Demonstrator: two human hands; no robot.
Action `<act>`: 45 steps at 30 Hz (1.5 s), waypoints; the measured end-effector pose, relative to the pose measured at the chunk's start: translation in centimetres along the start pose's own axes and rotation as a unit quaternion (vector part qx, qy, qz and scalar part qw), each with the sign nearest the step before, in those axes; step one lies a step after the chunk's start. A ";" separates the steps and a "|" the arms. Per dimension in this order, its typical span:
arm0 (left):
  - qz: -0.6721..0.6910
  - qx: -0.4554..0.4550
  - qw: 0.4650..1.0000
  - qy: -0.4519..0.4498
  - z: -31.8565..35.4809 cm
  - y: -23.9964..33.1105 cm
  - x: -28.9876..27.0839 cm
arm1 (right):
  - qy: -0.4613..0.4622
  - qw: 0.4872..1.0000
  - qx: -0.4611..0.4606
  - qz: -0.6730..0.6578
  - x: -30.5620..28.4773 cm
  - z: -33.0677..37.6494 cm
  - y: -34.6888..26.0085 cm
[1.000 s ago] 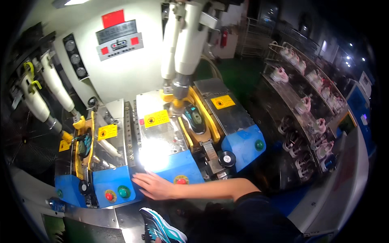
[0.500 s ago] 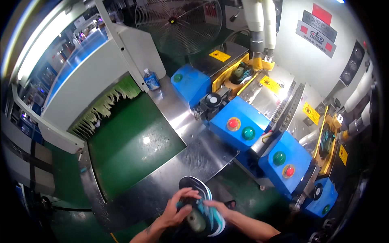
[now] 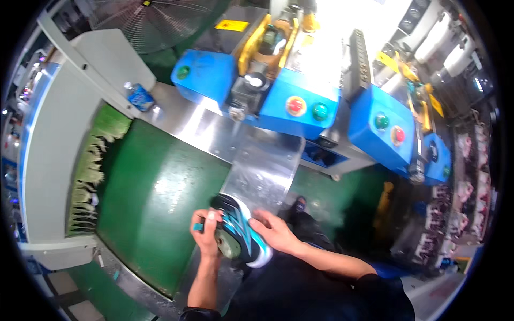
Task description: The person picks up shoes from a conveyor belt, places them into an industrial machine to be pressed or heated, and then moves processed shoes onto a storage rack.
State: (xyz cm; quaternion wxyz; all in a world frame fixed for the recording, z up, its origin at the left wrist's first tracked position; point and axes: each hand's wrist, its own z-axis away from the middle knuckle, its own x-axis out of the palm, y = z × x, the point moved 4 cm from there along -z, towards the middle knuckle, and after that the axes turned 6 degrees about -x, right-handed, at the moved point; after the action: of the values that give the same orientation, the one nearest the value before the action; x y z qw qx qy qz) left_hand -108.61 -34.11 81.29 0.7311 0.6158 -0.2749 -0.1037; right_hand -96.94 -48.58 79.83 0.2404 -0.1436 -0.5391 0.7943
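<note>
A black sneaker (image 3: 239, 223) with teal stripes and a white sole lies tilted between my hands, above the near edge of the metal ledge. An olive-green shoe last (image 3: 228, 245) fills its opening. My left hand (image 3: 205, 233) is closed at the left side of the sneaker, its thumb and fingers pinching the upper near the throat. A small teal piece (image 3: 198, 227) sticks out beside those fingers; what it belongs to is unclear. Against the sneaker's right side, along the white sole, my right hand (image 3: 273, 231) grips with bent fingers.
A green conveyor belt (image 3: 160, 198) runs from a machine opening with a ragged green fringe (image 3: 88, 176). A blue-labelled bottle (image 3: 139, 97) stands on the metal ledge (image 3: 262, 166). Blue control boxes (image 3: 300, 104) with red and green buttons stand ahead. Hanging racks (image 3: 460, 187) are at right.
The view has swung right and down, bringing the racks in. My left hand has turned from spread over the sneaker to a closed pinch at its side. My right hand stays on the sneaker.
</note>
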 end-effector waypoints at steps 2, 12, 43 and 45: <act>-0.113 0.069 0.991 0.021 -0.7 -2.5 0.1 | 0.074 0.946 -0.206 0.240 -2.5 1.8 -1.7; -0.449 0.108 0.887 -0.018 -1.8 -11.8 -0.4 | -0.051 0.954 -0.259 0.145 -7.5 4.8 -0.3; -0.413 0.105 0.890 -0.163 -44.9 1.8 31.2 | 0.174 0.983 -0.049 0.045 -20.1 -4.3 -8.3; -0.316 0.079 0.931 -0.164 -39.6 6.6 27.2 | 0.125 0.991 -0.031 0.023 -20.1 -5.0 -8.3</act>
State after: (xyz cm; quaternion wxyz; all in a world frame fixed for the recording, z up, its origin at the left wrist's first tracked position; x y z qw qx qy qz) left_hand -66.35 -12.66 91.46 0.5542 0.7011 -0.1892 -0.4069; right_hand -75.70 -52.90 85.02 0.2825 -0.2615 -0.5260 0.7584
